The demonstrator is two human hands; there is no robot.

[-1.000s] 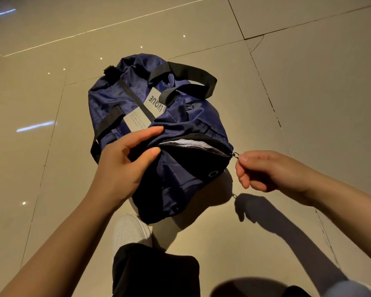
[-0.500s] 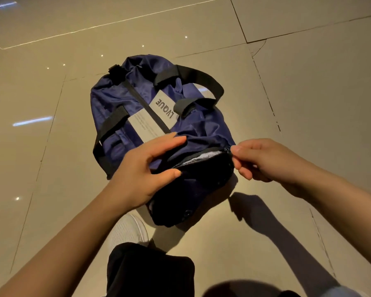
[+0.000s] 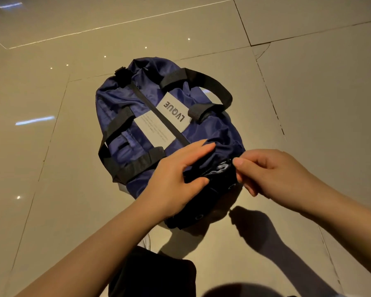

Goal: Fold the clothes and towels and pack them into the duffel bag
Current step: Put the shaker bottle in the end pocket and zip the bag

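Note:
A navy duffel bag (image 3: 159, 116) with black straps and a white "LVQUE" label lies on the tiled floor. My left hand (image 3: 176, 179) pinches the fabric at the bag's near end, beside the zipper of a dark end pocket (image 3: 217, 171). My right hand (image 3: 272, 172) is closed at the right end of that zipper, thumb and fingers pinched where the pull sits; the pull itself is hidden. A short stretch of the zipper gapes and shows pale lining. No clothes or towels are in view.
Glossy beige floor tiles (image 3: 319, 93) surround the bag on all sides. My black trouser leg (image 3: 152, 275) and a white shoe (image 3: 147, 241) sit just below the bag's near end.
My right hand has moved left along the end pocket's zipper, and the opening has shrunk from wide to a short gap. The left hand stayed pinching the fabric. The view has shifted slightly.

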